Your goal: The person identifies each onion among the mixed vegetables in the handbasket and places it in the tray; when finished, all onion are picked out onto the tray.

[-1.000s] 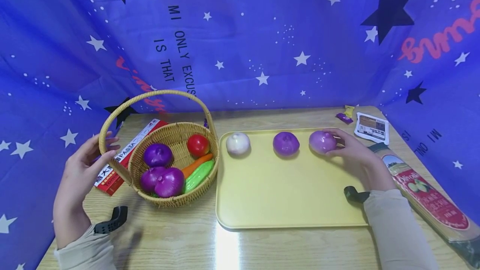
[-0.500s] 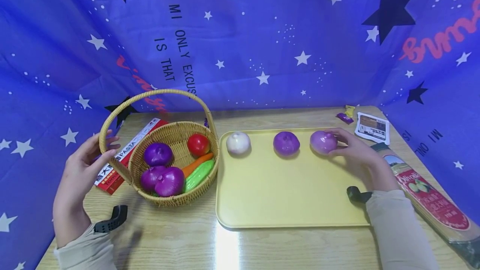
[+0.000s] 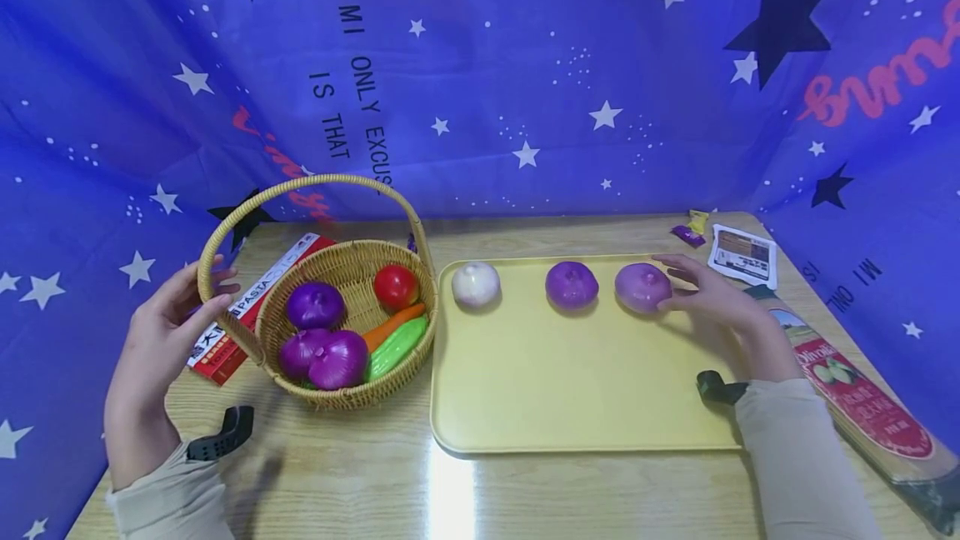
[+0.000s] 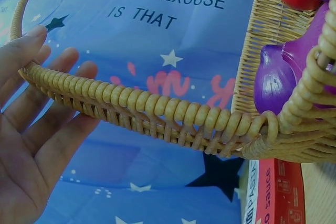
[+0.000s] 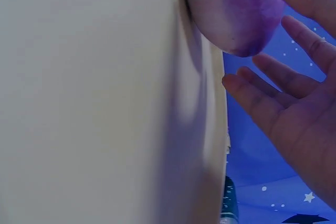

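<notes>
My left hand [image 3: 153, 340] holds the arched handle [image 3: 330, 180] of a wicker basket [image 3: 337, 398] loosely, the thumb on one side and the fingers behind it. Inside lie several purple onions [image 3: 339, 359], a red tomato [image 3: 396, 287], a carrot [image 3: 392, 327] and a green, ridged vegetable [image 3: 397, 350]. On the yellow tray [image 3: 577, 390] a white onion [image 3: 476, 285], a purple onion [image 3: 572, 286] and a paler purple onion [image 3: 643, 288] stand in a row along the far side. My right hand [image 3: 716, 298] is beside the pale onion with fingers spread, fingertips right at its side [image 5: 236, 9].
A red pasta box [image 3: 225, 357] lies partly behind the basket. To the right of the tray is a long Olivoila pack [image 3: 862, 390], with a white sachet [image 3: 742, 255] and small wrapped sweets [image 3: 690, 232] farther back. A blue star-printed cloth [image 3: 480, 90] encloses the table.
The right hand's fingers have loosened from the pale onion and moved slightly right, while the onion has settled slightly left on the tray. The left hand stays at the basket handle.
</notes>
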Demonstrator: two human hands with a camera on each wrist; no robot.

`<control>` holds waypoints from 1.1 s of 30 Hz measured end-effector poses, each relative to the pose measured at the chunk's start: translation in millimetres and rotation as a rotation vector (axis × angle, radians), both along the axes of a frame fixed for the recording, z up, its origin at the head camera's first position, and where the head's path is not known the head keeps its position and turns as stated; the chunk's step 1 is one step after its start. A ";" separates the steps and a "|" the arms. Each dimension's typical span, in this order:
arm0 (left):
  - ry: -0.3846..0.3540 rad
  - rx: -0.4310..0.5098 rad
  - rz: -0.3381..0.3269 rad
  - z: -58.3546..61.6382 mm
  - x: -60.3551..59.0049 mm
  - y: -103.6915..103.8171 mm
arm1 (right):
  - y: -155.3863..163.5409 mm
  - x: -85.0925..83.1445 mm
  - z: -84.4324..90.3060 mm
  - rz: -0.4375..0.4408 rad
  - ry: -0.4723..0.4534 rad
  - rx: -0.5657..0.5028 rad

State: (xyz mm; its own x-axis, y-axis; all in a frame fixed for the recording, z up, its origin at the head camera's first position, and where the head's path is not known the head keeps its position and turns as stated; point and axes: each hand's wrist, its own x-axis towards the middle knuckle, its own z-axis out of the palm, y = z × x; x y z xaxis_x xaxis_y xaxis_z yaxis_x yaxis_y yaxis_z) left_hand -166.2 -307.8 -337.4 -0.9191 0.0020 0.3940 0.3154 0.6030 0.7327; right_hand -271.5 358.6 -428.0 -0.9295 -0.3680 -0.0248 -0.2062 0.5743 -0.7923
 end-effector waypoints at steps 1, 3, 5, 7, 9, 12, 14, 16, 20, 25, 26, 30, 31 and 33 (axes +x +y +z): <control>0.000 0.000 0.000 0.0 -0.1 -0.1 | 0.2 0.7 1.7 -0.007 -0.005 0.004; 0.000 -0.002 0.000 0.1 -0.1 -0.4 | 0.1 2.1 5.9 -0.021 -0.010 0.007; 0.001 -0.007 -0.002 0.3 -0.3 -0.7 | -0.8 3.2 10.8 -0.042 -0.022 0.009; 0.002 -0.015 -0.002 0.6 -0.4 -1.0 | -2.3 4.2 15.8 -0.074 -0.038 0.023; 0.004 -0.016 -0.005 0.7 -0.4 -0.9 | -5.3 4.8 21.0 -0.086 -0.040 0.020; 0.007 -0.014 -0.005 0.6 -0.3 -0.4 | -11.2 4.0 27.9 -0.078 -0.006 0.007; 0.011 -0.009 -0.009 0.3 -0.2 0.1 | -16.8 4.1 33.1 -0.061 0.019 -0.012; 0.014 -0.010 -0.010 0.5 -0.5 0.0 | -23.5 3.6 38.0 -0.052 0.039 -0.018; 0.022 -0.011 -0.018 0.4 -1.3 0.1 | -39.8 4.8 50.3 -0.043 0.078 -0.025; 0.032 -0.014 -0.018 -0.2 -1.3 0.5 | -61.2 5.4 66.3 0.003 0.152 -0.034; 0.032 -0.017 -0.015 -0.2 -1.0 0.6 | -65.2 5.1 68.6 0.014 0.160 -0.032; 0.033 -0.026 0.001 -0.1 0.6 0.7 | -81.5 2.8 75.2 0.064 0.175 -0.040; 0.036 -0.027 0.005 0.0 0.9 0.7 | -85.5 2.0 76.3 0.079 0.178 -0.045; 0.040 -0.027 0.013 0.2 1.3 1.0 | -93.6 0.9 78.5 0.107 0.189 -0.044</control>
